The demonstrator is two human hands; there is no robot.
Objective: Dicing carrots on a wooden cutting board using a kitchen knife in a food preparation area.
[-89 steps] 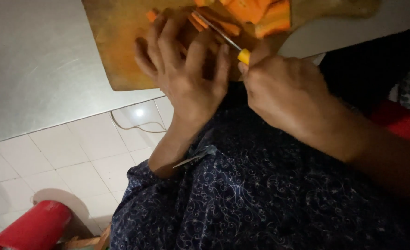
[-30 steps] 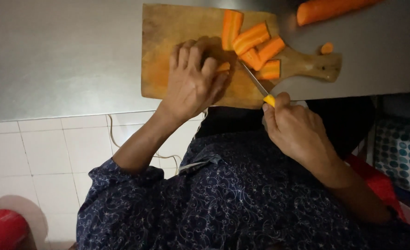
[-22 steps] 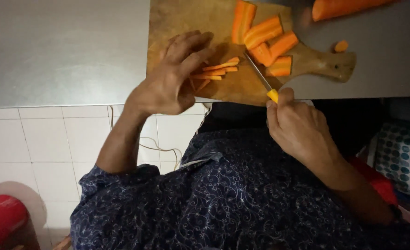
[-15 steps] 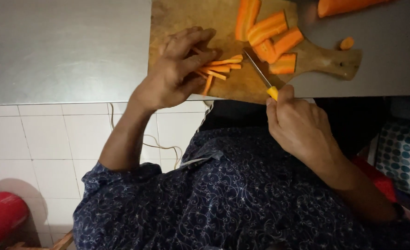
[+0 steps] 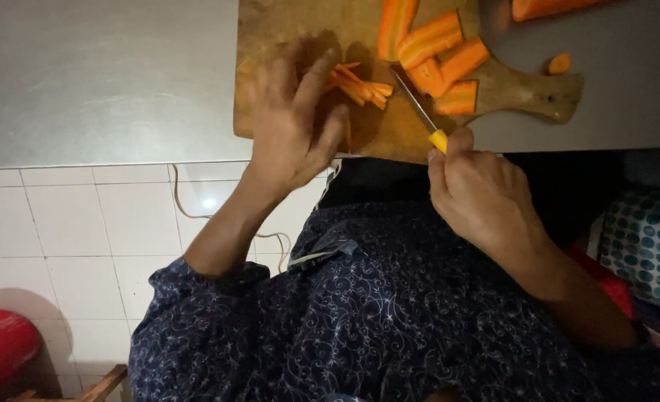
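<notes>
A wooden cutting board (image 5: 270, 30) with a handle lies on a grey counter (image 5: 99, 74). On it are thin carrot sticks (image 5: 360, 84) and several thicker carrot pieces (image 5: 438, 52). My left hand (image 5: 293, 119) lies over the board with fingers spread, its fingertips at the carrot sticks. My right hand (image 5: 479, 193) grips a small knife (image 5: 419, 112) with a yellow handle; the blade rests on the board between the sticks and the thicker pieces.
A round carrot end (image 5: 559, 63) lies on the counter right of the board handle, and a larger carrot piece (image 5: 546, 7) sits at the top edge. Below are white floor tiles (image 5: 84, 238), a red object (image 5: 2, 346) at lower left, and a dotted blue item (image 5: 646, 246) at right.
The view has shifted, so the board sits higher in frame. My left hand lifted off the carrot, uncovering thin sticks, then spread its fingers beside them. The knife hand stays at the board's near edge.
</notes>
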